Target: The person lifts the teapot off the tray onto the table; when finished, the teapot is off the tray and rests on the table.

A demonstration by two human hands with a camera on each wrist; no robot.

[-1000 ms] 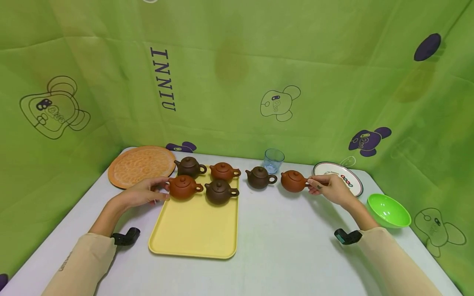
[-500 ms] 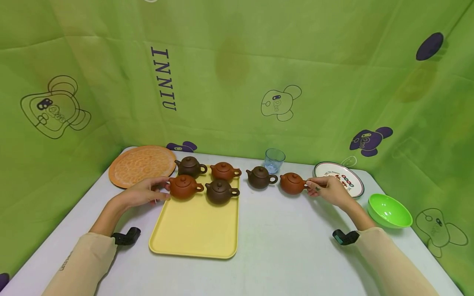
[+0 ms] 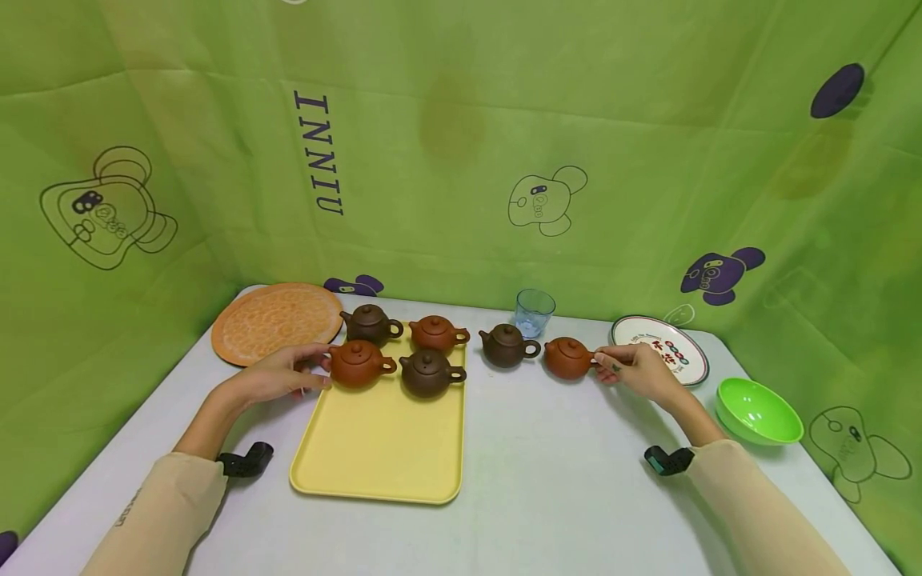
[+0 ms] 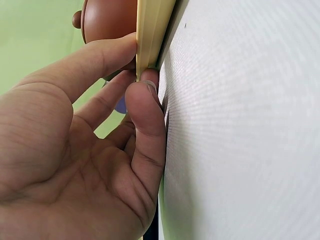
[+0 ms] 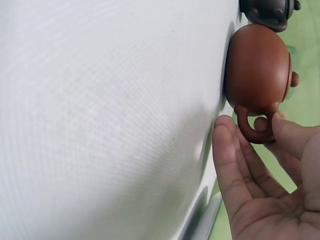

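Note:
My left hand (image 3: pixel 277 374) grips the left rim of a yellow tray (image 3: pixel 382 448), thumb and fingers around the edge in the left wrist view. Just beside it on the tray is a reddish teapot (image 3: pixel 356 366); a dark brown teapot (image 3: pixel 425 376), a second reddish one (image 3: pixel 432 334) and a second dark one (image 3: pixel 366 326) stand at the same end. Right of the tray, my right hand (image 3: pixel 641 372) pinches the handle of another reddish teapot (image 3: pixel 567 359), upright on the white table. A dark teapot (image 3: pixel 503 346) stands to its left, close by.
A blue-tinted glass (image 3: pixel 534 312) stands behind the two teapots off the tray. At the back left lies an orange round mat (image 3: pixel 270 320). On the right are a white patterned plate (image 3: pixel 684 352) and a green bowl (image 3: pixel 758 412). Green cloth surrounds the table.
The reddish teapot in my right hand has moved slightly left, closer to the dark teapot. My left hand has kept its place at the tray rim.

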